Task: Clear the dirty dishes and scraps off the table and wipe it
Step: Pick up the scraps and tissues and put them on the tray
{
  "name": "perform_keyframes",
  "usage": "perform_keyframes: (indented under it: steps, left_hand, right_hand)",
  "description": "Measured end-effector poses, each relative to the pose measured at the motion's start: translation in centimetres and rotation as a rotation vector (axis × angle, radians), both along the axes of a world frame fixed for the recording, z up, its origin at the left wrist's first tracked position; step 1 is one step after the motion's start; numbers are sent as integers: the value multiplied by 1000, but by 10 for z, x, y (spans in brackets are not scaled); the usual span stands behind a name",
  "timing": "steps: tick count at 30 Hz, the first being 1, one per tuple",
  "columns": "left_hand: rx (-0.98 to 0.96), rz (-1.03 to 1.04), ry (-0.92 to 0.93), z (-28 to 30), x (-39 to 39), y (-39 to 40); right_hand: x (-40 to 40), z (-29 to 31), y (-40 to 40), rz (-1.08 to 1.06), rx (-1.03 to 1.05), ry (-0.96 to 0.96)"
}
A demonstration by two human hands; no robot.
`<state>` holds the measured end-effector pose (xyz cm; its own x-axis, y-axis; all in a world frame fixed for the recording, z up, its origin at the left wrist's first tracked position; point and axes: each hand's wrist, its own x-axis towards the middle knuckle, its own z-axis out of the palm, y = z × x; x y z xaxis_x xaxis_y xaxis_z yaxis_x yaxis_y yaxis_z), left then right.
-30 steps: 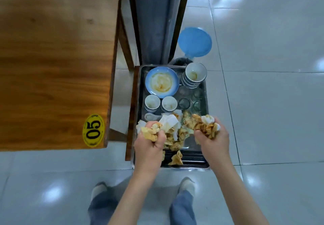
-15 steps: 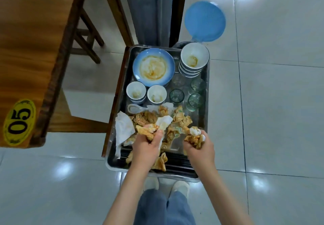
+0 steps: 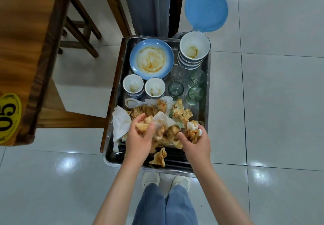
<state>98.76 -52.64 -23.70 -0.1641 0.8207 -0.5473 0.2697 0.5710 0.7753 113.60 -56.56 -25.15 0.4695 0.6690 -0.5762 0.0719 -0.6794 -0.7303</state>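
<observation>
Head view: the metal tray (image 3: 204,119) sits at centre on a stool. On it, a stained blue plate (image 3: 151,60) lies at eleven o'clock, stacked bowls (image 3: 194,50) at one, and a heap of soiled napkins (image 3: 168,119) at six. The left hand (image 3: 140,138) curls its fingers round a crumpled wad; the right hand (image 3: 195,141) clutches another. The wooden table (image 3: 26,31), at nine o'clock, shows bare where visible, so clearing looks mostly done; dumping scraps and wiping seemingly remain.

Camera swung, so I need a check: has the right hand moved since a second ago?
Yes. Judged against the tray, the right hand has pulled back toward its near end, away from the green glasses.
</observation>
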Motion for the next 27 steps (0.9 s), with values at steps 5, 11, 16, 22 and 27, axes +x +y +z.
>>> perform_keyframes:
  steps: [5,11,16,22,27]
  left_hand:
    - [3,10,-32,0,-4,-2]
    - [28,-24,-10,1,-12,-8]
    - [12,-26,-3,6,-20,-10]
    - [22,-47,45,20,-31,-15]
    - [81,-126,54,62,-38,-16]
  right_hand:
    - [-4,4,0,-42,40,65]
    - [-11,2,-4,-29,14,101]
    - [-13,1,-10,-9,16,71]
    - [-14,20,-9,60,21,-7]
    - [-14,72,0,122,80,-80]
